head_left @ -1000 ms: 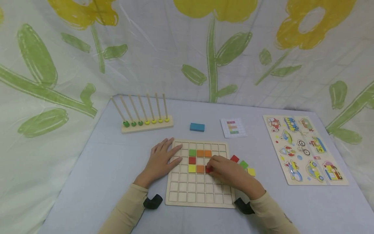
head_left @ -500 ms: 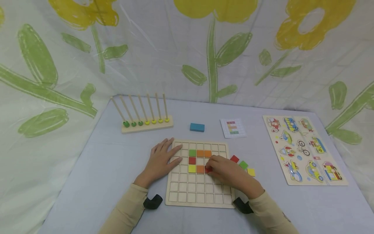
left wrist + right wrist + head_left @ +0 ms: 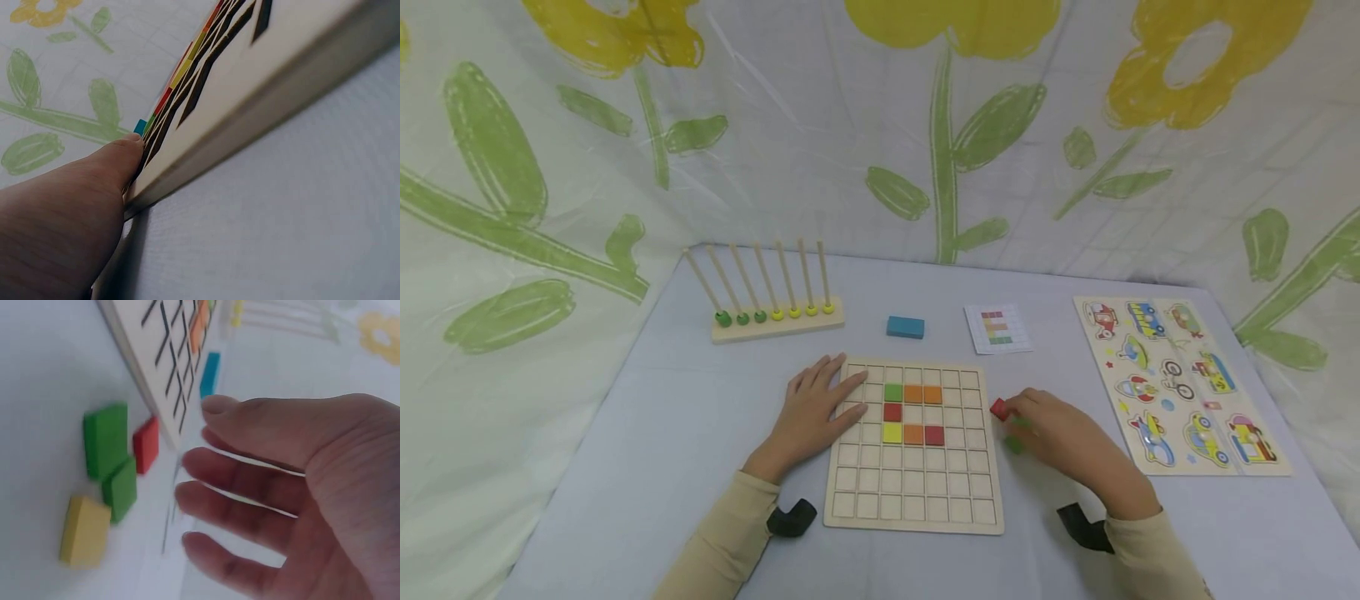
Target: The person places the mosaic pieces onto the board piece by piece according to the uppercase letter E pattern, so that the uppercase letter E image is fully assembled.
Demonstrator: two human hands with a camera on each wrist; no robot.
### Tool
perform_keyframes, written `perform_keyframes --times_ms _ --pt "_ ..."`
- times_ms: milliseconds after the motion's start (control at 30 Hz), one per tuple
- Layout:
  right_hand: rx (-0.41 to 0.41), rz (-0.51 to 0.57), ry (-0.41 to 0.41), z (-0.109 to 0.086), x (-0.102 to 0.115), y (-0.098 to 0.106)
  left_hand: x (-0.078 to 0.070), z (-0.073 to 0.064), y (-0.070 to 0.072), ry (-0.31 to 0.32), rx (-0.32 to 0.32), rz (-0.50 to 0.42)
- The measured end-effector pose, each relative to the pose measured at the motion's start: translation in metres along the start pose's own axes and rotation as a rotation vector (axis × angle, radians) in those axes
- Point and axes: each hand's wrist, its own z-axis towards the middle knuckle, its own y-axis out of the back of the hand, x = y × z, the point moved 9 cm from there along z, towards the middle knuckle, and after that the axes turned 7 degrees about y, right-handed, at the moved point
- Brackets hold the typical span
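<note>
My left hand rests with straight fingers on the left edge of the wooden grid board; the thumb shows along that edge in the left wrist view. Green, orange, red and yellow square tiles sit in the board's upper cells, among them a red tile at the lower right of the group. Right of the board, my right hand hovers at the loose tiles, its fingers spread and holding nothing. There lie a red tile, two green tiles and a yellow tile, the yellow one hidden in the head view.
Behind the board lie a blue block and a pattern card with coloured squares. A bead-stacking rack with upright pegs stands at the back left. At the right is a vehicle puzzle board. A flowered sheet hangs behind the table.
My right hand has let go of the red tile in the grid and moved right to the loose tiles. The left hand has stayed in place.
</note>
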Motion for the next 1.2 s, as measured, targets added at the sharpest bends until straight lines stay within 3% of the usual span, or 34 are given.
perform_keyframes --times_ms 133,400,900,1200 --pt "0.045 0.035 -0.061 -0.016 -0.018 0.001 0.000 0.000 0.000 0.001 -0.002 0.006" --pt "0.091 0.055 -0.094 -0.029 -0.030 -0.006 -0.001 0.000 0.001 -0.006 -0.006 0.003" --pt "0.009 -0.026 -0.070 -0.034 -0.031 -0.007 -0.001 0.001 0.000 -0.006 -0.002 -0.001" --pt "0.057 0.017 -0.115 -0.035 -0.024 -0.008 0.000 -0.001 0.000 -0.004 -0.001 -0.003"
